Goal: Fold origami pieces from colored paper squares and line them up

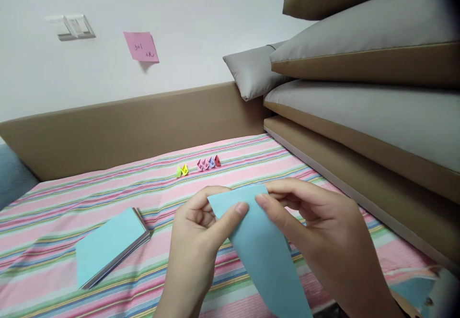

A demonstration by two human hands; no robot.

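Blue paper sheet [258,246] | left hand [196,241] pinches its top edge at 9 o'clock | right hand [323,231] pinches at 3 o'clock | paper stack [108,246] at 9 o'clock, apart

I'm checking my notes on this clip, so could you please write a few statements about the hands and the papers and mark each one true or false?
1. The left hand and the right hand both pinch one light blue sheet. True.
2. The paper stack lies to the right of the hands. False: it lies to their left, on the striped cloth.
3. Small folded paper pieces sit in a row beyond the hands. True.
4. The note on the wall is green. False: it is pink.
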